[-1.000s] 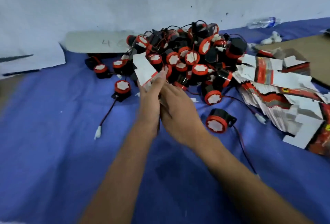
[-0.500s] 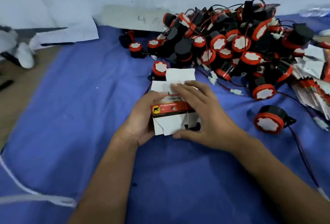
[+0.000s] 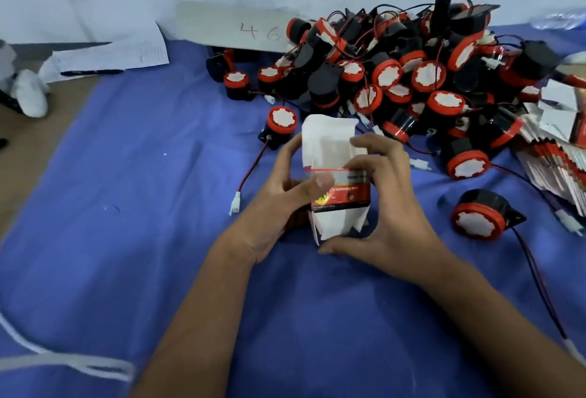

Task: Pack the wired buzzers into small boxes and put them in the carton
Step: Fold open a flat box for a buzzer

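Box flap now raised | small box [image 3: 337, 175] between hands | left hand [image 3: 279, 204], right hand [image 3: 385, 207] gripping it

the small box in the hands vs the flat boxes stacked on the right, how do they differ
The small box is opened into shape; the stack of flat boxes is still folded flat. The small box is held off the blue cloth by the left hand and right hand; the stack lies fanned on it, untouched. Both are white card with red printing.

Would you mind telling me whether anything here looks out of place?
One buzzer lies alone right of the box, apart from the pile, its wire trailing loose across the blue cloth.
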A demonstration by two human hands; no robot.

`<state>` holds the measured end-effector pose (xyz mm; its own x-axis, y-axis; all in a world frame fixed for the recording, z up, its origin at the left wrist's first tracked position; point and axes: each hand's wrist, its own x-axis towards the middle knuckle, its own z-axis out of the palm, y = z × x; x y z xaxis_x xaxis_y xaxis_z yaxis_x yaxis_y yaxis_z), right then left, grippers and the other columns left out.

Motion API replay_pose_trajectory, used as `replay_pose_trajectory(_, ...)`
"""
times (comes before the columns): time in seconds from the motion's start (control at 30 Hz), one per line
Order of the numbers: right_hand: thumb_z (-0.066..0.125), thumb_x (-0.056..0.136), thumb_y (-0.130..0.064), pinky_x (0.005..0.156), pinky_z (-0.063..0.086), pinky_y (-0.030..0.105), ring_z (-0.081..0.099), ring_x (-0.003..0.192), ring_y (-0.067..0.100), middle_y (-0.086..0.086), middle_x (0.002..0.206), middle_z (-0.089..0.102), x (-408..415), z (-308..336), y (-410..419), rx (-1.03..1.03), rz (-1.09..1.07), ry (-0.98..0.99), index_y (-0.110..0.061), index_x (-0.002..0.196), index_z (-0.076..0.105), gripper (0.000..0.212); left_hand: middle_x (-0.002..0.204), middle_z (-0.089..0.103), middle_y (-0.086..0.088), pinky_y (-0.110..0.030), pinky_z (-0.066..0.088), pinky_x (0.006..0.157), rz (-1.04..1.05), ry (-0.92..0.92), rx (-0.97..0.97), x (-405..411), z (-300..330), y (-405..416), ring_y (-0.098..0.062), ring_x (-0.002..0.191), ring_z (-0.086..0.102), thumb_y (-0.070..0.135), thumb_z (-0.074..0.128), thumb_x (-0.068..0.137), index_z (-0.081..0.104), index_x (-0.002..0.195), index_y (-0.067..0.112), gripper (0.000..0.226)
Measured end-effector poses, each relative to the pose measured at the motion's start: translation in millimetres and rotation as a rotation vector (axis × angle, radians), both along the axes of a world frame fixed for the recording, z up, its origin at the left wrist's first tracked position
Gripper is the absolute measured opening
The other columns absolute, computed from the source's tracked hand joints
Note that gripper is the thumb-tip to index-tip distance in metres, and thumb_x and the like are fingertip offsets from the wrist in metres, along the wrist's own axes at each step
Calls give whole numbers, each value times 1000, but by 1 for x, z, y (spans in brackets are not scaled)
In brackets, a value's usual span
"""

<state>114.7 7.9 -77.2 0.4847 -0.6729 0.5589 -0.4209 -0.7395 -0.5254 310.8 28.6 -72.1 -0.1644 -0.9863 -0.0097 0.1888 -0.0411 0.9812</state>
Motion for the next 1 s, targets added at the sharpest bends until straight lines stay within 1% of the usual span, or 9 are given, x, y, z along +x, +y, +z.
replay_pose_trajectory(0.13,88,68,-54,103,39,11,28,143,3,7,152,21,3,2,5,7,-17,-141,-18,122,49,76,125,73,-1,-33,60,88,109,-36,-82,-3,-3,-1,-22,117,70,36,85,70,47,143,26,83)
replay_pose_trajectory(0.23,83,78,-43,98,47,14,31,142,-3,6,154,22,5,1,5,16,-60,-200,-27,121,50,56,127,72,-1,-33,60,89,189,-54,-81,-2,-5,-2,-22,118,70,37,89,70,53,139,23,79)
replay_pose_trajectory(0.37,84,82,-35,92,60,37,53,135,13,-9,152,41,6,1,1,382,61,-378,-43,143,35,79,120,76,-5,-34,61,83,300,42,5,0,-1,-3,-25,109,74,47,82,77,59,133,16,68)
replay_pose_trajectory(0.47,79,82,-48,92,60,42,49,139,9,-15,159,32,3,5,-3,478,109,-382,-45,153,29,87,116,77,-7,-31,60,73,325,81,117,-3,2,-3,-26,103,76,53,72,84,55,138,15,67)
replay_pose_trajectory(0.6,66,83,-70,103,52,31,25,150,0,-12,165,20,-4,12,-7,522,271,-274,-35,153,42,81,114,77,3,-38,61,65,227,156,177,-3,1,1,-24,100,77,52,67,93,40,148,41,62)
replay_pose_trajectory(0.7,69,91,-54,105,52,36,31,151,11,-10,163,31,-9,17,-8,590,372,-265,-30,153,43,72,124,74,-6,-42,61,65,136,226,203,0,6,7,-29,103,76,50,55,102,51,144,37,44)
replay_pose_trajectory(0.77,72,90,-37,100,55,45,42,145,19,-6,156,41,-10,17,-9,605,362,-252,-29,149,50,63,123,73,-18,-41,62,67,80,234,256,1,8,10,-34,99,76,56,50,102,59,140,20,52)
replay_pose_trajectory(0.83,74,88,-30,91,60,45,54,135,21,-4,143,54,-11,16,-11,612,313,-294,-25,137,62,50,117,74,-22,-41,63,67,46,222,316,1,9,11,-38,96,76,64,46,99,62,136,13,65)
replay_pose_trajectory(1.0,78,86,-33,82,62,35,64,119,17,-4,123,70,-8,12,-14,674,205,-415,-29,121,70,36,117,76,-17,-43,62,64,27,191,271,-6,12,7,-39,98,76,82,30,88,69,129,30,76)
